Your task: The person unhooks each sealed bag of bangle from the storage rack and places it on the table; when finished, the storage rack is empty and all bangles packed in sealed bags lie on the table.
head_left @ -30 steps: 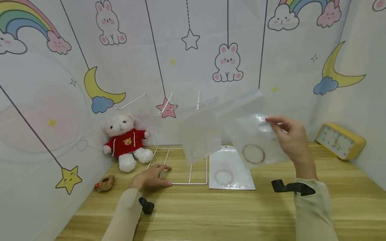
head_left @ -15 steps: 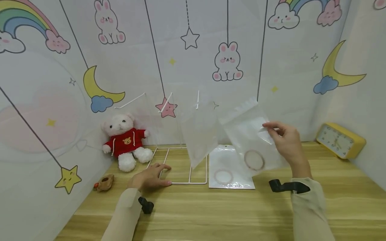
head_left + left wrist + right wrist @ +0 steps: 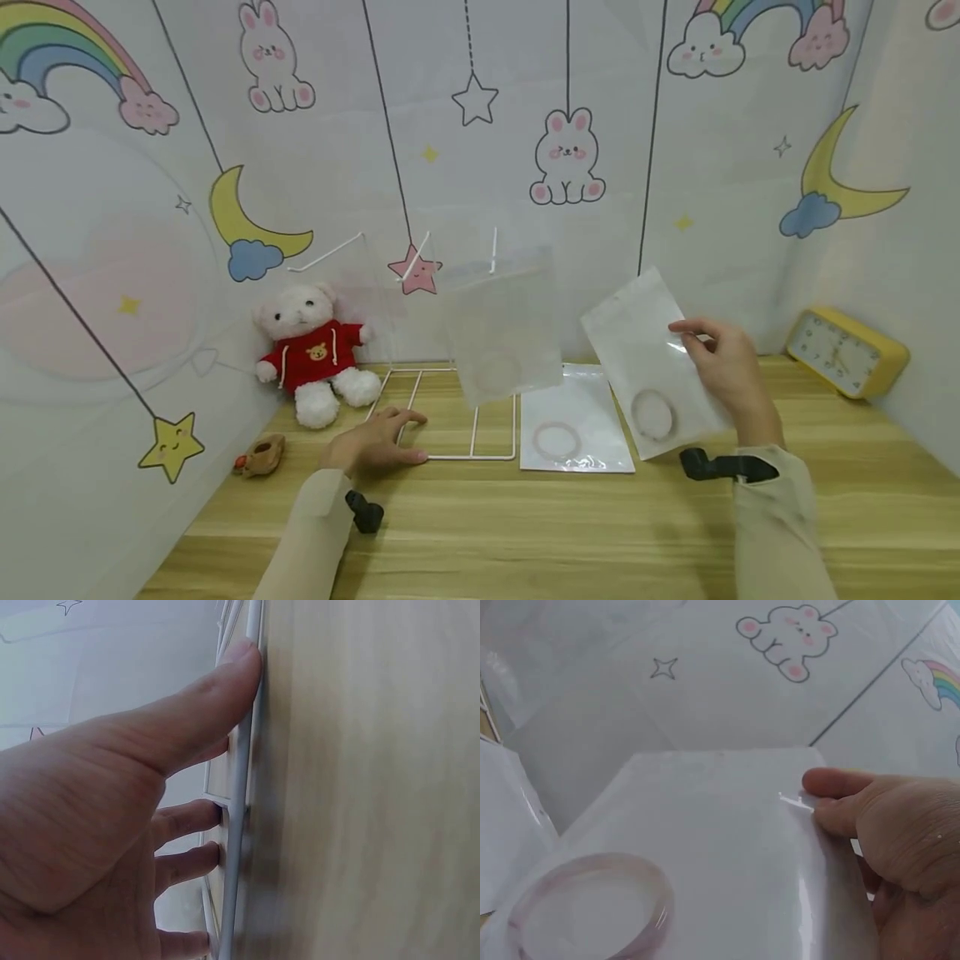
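My right hand [image 3: 723, 367] pinches the right edge of a clear plastic bag [image 3: 630, 342], which tilts above the table. A ring-shaped bangle [image 3: 654, 415] shows inside its lower part; the right wrist view shows the bangle [image 3: 664, 911] as pale and translucent. To the left, another clear bag [image 3: 517, 333] hangs at the right-hand hook of a white wire rack [image 3: 515, 429], a faint ring inside it. My left hand [image 3: 378, 437] rests on the rack's base, its thumb along the front bar [image 3: 238, 795] and its fingers spread over the frame.
A flat bag [image 3: 577, 400] with a pinkish ring lies on the table right of the rack. Behind the left hand sits a white plush bear [image 3: 315, 358] in a red top. A small brown wooden toy [image 3: 262, 456] lies at left, a yellow clock [image 3: 847, 350] at right.
The bag in my right hand has moved down and to the right, away from the hanging bag. The hanging bag has swung and turned. My left hand has stayed put.
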A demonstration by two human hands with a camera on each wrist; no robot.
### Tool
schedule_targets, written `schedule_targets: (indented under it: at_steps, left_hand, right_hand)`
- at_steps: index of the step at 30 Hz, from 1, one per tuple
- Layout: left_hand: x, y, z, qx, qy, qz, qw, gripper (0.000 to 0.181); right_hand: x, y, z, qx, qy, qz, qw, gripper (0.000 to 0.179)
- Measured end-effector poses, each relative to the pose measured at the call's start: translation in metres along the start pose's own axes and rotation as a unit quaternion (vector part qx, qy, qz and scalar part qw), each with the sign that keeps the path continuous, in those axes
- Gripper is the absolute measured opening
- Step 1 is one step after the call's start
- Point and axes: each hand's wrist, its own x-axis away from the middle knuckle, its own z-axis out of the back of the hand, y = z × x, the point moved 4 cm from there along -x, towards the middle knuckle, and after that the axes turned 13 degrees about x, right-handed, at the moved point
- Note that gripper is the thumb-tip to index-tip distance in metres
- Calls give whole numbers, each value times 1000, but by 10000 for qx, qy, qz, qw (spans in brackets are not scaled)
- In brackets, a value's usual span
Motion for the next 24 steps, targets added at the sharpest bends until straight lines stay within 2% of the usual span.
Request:
schedule_targets:
  at_steps: [11,19,24]
  left_hand:
    - [1,-1,1,-23,35,24,10000,63]
    - [-2,-2,0,32,11,-128,9999,66]
    - [-2,-2,0,8,19,-80,10000,65]
  right_hand:
    - [2,24,-12,273,-540,-491,9970,30]
    - [6,44,-20,169,-1242,-729,9894,36]
    - [13,55,-24,232,-1348,-869,9868,37]
